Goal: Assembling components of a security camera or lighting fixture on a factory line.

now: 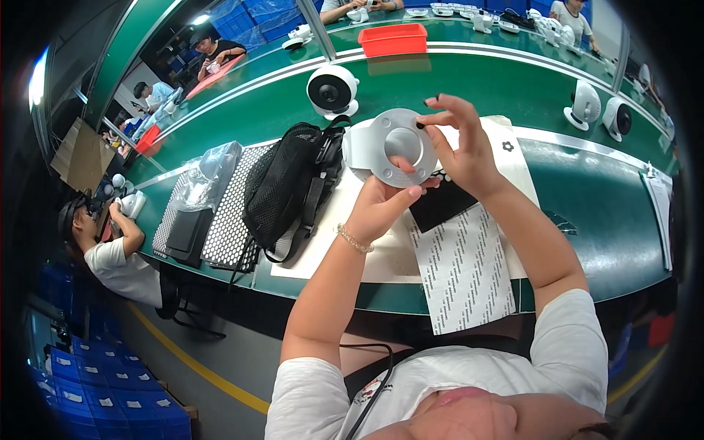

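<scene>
My left hand [378,209] grips a white security camera [359,150] by its round ring-shaped base [386,130], turned underside toward me. A fingertip shows through the base's central hole, and small round recesses sit around the ring. My right hand [463,147] is at the ring's upper right edge, thumb and a finger pinching a small black round pad [420,125] there. Another dark spot shows on a raised fingertip. Below my hands lies a black sheet [444,203] with white round spots, partly hidden by them, over a printed white backing sheet [466,271] that overhangs the table edge.
A black mesh bag [282,187] lies left, beside dotted sheets [231,213] and clear plastic wrap [209,176]. White cameras [332,92] stand ahead and at right [583,104]. Beyond is a red bin [393,40]. A co-worker [117,249] sits at left.
</scene>
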The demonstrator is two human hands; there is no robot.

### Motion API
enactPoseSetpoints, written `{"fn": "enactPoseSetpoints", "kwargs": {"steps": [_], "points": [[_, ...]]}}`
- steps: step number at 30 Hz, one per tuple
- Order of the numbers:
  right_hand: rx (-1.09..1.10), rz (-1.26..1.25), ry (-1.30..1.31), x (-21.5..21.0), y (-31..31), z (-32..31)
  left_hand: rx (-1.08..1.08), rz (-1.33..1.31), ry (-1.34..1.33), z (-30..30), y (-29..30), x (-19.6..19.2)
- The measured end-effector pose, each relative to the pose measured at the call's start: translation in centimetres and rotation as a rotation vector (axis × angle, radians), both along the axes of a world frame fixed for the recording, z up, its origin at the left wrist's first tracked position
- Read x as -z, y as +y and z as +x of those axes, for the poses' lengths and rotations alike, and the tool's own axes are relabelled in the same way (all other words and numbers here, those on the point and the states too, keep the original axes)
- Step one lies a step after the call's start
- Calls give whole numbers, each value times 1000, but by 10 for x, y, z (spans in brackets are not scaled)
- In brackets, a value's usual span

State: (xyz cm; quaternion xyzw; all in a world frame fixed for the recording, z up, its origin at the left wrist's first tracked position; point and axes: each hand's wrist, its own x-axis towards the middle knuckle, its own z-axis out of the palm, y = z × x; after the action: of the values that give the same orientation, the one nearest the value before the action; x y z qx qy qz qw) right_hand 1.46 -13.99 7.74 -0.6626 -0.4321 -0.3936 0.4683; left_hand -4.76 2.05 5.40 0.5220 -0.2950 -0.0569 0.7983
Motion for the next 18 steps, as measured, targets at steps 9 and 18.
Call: {"fn": "enactPoseSetpoints", "kwargs": {"steps": [9,18], "points": [[184,-266,-340,-1,8,-16,-65,6,-34,8,3,12],[-144,49,215,-12,6,-12,-74,164,4,4,-1,11]]}}
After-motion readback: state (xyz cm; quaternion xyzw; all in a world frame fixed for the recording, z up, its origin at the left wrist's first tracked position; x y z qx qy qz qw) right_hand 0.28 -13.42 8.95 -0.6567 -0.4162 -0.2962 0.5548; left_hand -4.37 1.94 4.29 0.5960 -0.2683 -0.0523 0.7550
